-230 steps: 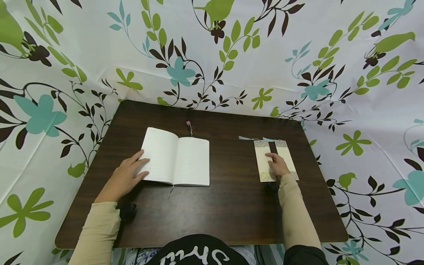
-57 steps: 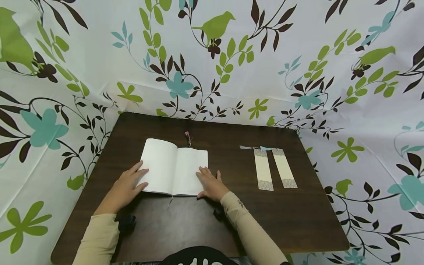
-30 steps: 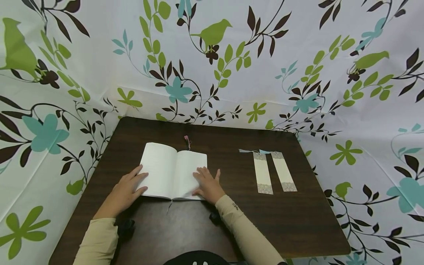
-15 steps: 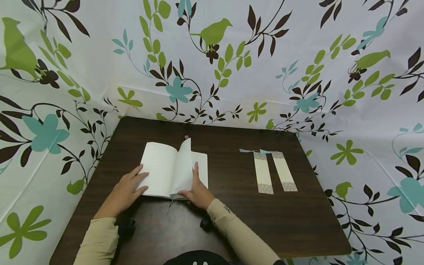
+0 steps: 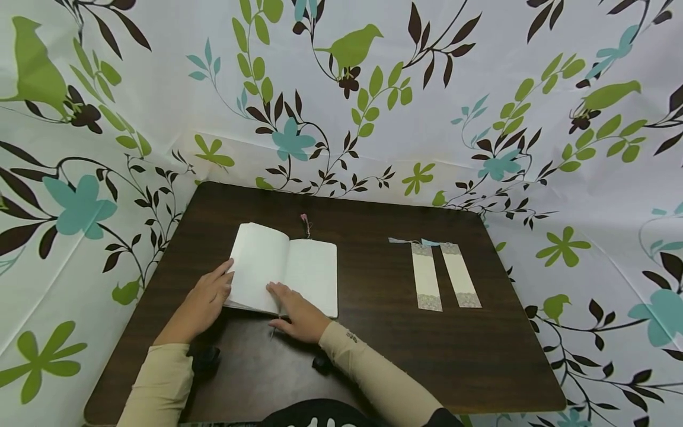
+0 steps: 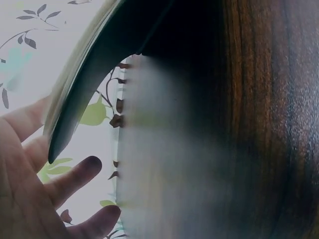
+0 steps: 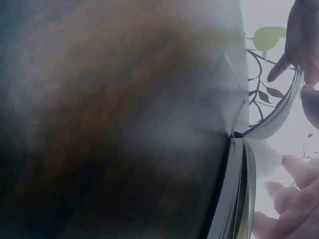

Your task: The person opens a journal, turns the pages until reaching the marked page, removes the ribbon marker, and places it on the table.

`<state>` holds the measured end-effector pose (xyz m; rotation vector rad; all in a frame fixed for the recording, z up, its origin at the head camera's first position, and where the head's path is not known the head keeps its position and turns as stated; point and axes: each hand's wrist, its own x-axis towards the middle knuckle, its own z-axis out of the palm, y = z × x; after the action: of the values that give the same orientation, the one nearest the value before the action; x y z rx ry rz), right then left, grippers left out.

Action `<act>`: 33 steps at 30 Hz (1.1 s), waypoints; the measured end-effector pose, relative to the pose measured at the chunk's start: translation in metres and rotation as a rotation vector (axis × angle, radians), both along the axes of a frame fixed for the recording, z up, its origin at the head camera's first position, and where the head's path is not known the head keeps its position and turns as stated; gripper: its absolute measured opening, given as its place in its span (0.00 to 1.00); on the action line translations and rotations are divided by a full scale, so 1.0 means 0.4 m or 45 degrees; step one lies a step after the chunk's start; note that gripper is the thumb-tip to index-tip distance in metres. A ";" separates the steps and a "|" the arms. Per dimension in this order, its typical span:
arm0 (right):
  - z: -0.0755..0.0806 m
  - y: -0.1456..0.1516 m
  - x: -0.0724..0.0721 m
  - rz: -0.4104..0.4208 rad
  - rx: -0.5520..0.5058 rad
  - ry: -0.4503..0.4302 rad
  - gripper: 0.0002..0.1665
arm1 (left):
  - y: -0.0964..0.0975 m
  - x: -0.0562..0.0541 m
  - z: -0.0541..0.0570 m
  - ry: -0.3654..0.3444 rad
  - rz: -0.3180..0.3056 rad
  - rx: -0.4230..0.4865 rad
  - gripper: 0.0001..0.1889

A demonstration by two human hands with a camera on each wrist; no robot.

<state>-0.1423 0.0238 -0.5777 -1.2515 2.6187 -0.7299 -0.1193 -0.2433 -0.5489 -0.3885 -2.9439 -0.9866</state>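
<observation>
An open notebook (image 5: 312,273) with faintly lined pages lies on the dark wooden table. My left hand (image 5: 200,305) rests at its left edge, the thumb side on the pages. In the left wrist view the notebook's outer edge (image 6: 75,84) stands raised off the table, and two fingers (image 6: 75,181) extend beyond it, touching nothing. My right hand (image 5: 301,314) lies with straight fingers over the lower centre fold, thumb pointing left near the bottom edge. The right wrist view shows its fingertips (image 7: 291,172) close over the pages.
Two cream bookmarks, one left (image 5: 425,276) and one right (image 5: 460,276), lie to the right with blue tassels at their tops. A pink tassel (image 5: 305,220) sticks out above the notebook. Patterned cloth (image 5: 347,148) hangs behind the dark table (image 5: 373,356).
My right hand moved from the bookmarks to the right page, lifted a page and carried it leftward; the page now lies over on the left. My left hand stays at the left edge.
</observation>
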 end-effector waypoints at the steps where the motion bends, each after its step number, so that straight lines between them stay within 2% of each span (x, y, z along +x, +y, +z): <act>1: -0.001 0.000 0.000 0.021 0.020 0.015 0.45 | -0.001 -0.001 -0.001 -0.001 -0.001 0.010 0.27; 7: -0.007 0.002 -0.008 0.142 0.050 0.086 0.33 | 0.000 -0.013 -0.009 0.023 -0.014 -0.078 0.37; 12: -0.008 0.016 -0.018 0.130 0.082 0.066 0.29 | 0.007 -0.015 -0.004 0.021 -0.004 -0.081 0.45; 15: -0.012 0.030 -0.026 0.080 0.141 0.091 0.29 | 0.010 -0.016 -0.001 0.036 -0.009 -0.109 0.46; 20: -0.017 0.073 -0.040 -0.064 0.287 0.120 0.32 | 0.010 -0.013 -0.001 0.024 -0.013 -0.167 0.38; 27: -0.020 0.159 -0.056 -0.271 0.372 0.021 0.39 | 0.008 -0.010 -0.002 -0.023 -0.014 -0.189 0.35; 33: -0.018 0.228 -0.069 -0.354 0.381 -0.040 0.48 | 0.011 -0.007 0.003 -0.038 -0.010 -0.179 0.34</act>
<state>-0.1699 0.1148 -0.5850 -0.8001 2.7753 -0.3667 -0.1219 -0.2388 -0.5475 -0.3917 -3.0505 -0.7954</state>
